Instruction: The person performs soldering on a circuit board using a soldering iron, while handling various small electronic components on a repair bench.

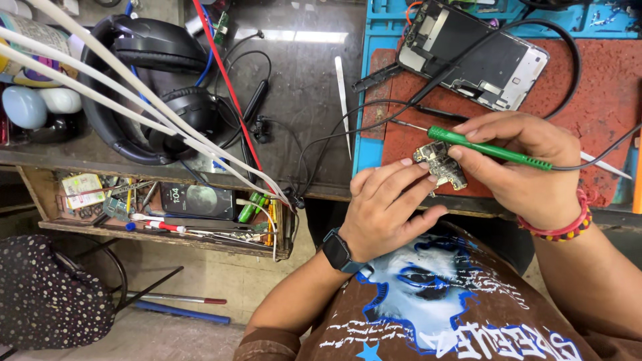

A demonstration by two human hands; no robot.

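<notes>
My left hand [386, 207], with a dark watch on its wrist, pinches a small phone circuit board [441, 167] at the near edge of the red mat [602, 80]. My right hand [528, 167] grips a green-handled soldering iron [488, 146] like a pen; its thin metal tip points left, just above the board. A black cable runs from the iron's rear end off to the right. An opened phone housing [478, 53] lies farther back on the mat.
Black headphones [157, 87] and tangled cables cover the dark bench to the left. White tweezers [342, 100] lie beside the blue mat edge [374, 40]. An open drawer [167, 210] holds a phone, tools and parts. A spotted stool [47, 294] stands below left.
</notes>
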